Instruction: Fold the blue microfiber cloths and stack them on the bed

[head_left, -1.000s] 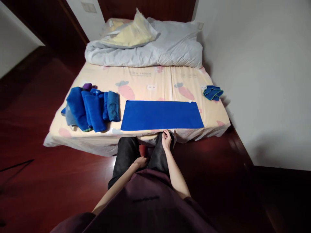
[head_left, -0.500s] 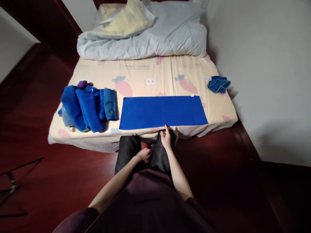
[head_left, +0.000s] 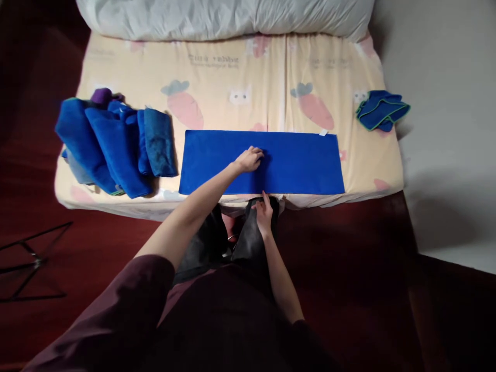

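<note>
Royal-blue towel, plain, a small white tag at its far right corner | pale-yellow bedsheet printed with pink carrots | left pile of towels in blue and teal, a purple one behind | far-right folded cloth blue, edged green | grey duvet | dark red floor

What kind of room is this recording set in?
Most likely a bedroom: a bed with a carrot-print sheet, a bunched duvet at its head, and a dark wooden floor around it.
</note>
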`<state>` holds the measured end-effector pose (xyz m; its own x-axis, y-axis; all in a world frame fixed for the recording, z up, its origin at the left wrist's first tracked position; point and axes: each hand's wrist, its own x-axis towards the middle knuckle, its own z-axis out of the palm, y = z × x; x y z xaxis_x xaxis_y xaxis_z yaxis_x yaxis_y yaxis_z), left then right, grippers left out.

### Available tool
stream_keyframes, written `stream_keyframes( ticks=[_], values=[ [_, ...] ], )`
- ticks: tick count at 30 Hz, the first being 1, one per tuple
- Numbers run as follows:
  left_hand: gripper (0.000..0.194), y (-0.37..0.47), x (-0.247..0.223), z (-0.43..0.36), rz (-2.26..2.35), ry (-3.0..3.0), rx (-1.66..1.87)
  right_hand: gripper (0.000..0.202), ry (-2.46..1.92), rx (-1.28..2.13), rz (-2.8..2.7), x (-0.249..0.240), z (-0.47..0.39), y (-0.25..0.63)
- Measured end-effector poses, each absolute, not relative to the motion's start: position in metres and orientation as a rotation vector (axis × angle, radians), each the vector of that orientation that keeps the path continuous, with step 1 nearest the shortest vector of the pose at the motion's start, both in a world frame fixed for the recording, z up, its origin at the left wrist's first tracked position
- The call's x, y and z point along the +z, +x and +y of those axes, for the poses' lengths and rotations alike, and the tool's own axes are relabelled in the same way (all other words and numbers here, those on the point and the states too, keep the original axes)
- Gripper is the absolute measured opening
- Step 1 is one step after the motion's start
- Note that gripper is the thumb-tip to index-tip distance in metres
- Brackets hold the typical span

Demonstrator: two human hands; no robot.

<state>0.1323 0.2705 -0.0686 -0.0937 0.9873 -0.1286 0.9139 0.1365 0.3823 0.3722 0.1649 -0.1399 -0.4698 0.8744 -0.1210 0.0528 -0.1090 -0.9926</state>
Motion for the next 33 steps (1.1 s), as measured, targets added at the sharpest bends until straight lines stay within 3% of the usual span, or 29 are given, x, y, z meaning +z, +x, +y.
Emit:
stream_keyframes(
  ticks=[10,15,24,33],
  values=[
    [0.048,0.102,-0.063,0.370,2.239,1.555,0.216,0.060,-1.011,1.833,-1.422,-0.127,0.166,0.375],
    [0.037,0.096,-0.056,0.389,2.322,1.535,0.229,0.060,-1.034,1.852,-1.414,-0.124,0.166,0.375],
    [0.045,0.095,-0.048,0.396,2.324,1.366,0.073,0.071,-1.010,1.849,-1.503,-0.126,0.160,0.368],
    [0.053,0.065,-0.074,0.413,2.239,1.438,0.347,0.067,-1.066,1.794,-1.639,-0.117,0.157,0.368]
  ],
)
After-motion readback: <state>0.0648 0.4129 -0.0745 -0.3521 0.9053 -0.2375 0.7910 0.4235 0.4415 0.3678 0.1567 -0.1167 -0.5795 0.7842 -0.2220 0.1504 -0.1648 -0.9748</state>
